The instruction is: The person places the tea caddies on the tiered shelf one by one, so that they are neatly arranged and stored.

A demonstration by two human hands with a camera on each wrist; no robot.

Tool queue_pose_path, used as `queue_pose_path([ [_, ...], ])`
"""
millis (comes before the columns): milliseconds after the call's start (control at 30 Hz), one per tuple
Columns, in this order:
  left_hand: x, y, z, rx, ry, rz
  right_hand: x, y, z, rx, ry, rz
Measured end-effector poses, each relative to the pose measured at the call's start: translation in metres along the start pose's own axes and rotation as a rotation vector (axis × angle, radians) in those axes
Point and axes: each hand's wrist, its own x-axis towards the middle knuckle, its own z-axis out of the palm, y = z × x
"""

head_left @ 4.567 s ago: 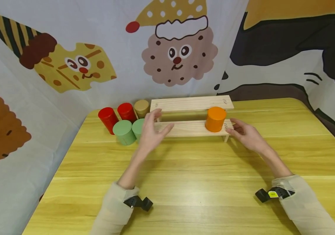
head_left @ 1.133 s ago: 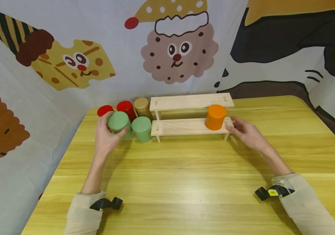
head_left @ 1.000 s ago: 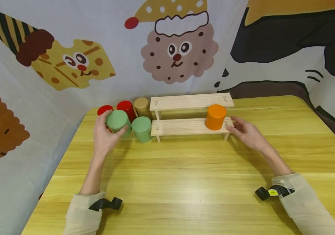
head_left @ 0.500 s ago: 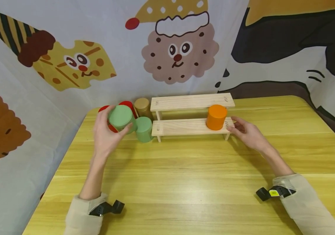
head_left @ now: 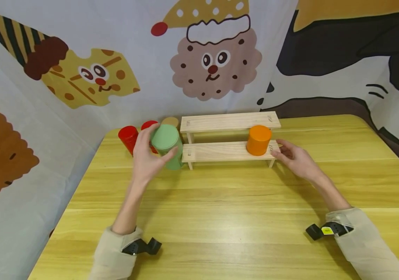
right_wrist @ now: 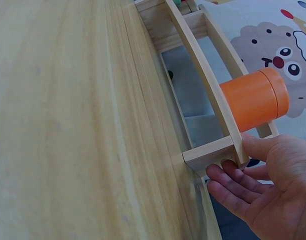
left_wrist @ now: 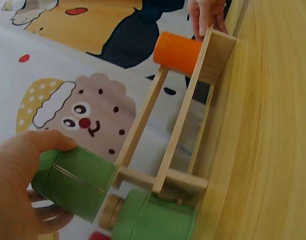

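Note:
My left hand (head_left: 146, 158) grips a green canister (head_left: 165, 137) from its left side, thumb and fingers on opposite sides. It is held up off the table, tilted in the left wrist view. Beneath and partly behind it stands a second green canister (left_wrist: 158, 220), close to the left end of a two-step wooden rack (head_left: 217, 151). At the rack's other end, my right hand (head_left: 299, 163) pinches the lower plank, thumb on top and fingers below, as the right wrist view shows. An orange canister (right_wrist: 255, 100) sits upright on that lower plank near my right thumb.
Two red canisters, one at the far left (head_left: 128, 137) and one partly behind my left hand (head_left: 149, 124), stand near the back edge. A tan canister (head_left: 170, 121) is mostly hidden by the green one. Behind the wooden table (head_left: 220, 217) hangs a cartoon-printed cloth (head_left: 143, 105).
My left hand took hold of the left green canister, lifted it, and has carried it rightward over the other green one. The right hand and the orange canister have stayed in place.

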Motion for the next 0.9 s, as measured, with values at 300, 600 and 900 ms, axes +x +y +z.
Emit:
queue_pose_path([
  [300, 0.003, 0.012, 0.026, -0.074, -0.057, 0.000, 0.000, 0.000, 0.000, 0.005, -0.002, 0.008],
  [600, 0.008, 0.026, 0.052, -0.102, -0.108, -0.020, 0.000, 0.000, 0.000, 0.005, -0.001, 0.000],
  [900, 0.009, 0.038, 0.075, -0.119, -0.145, -0.032, -0.001, -0.001, 0.000, 0.008, -0.002, -0.003],
])
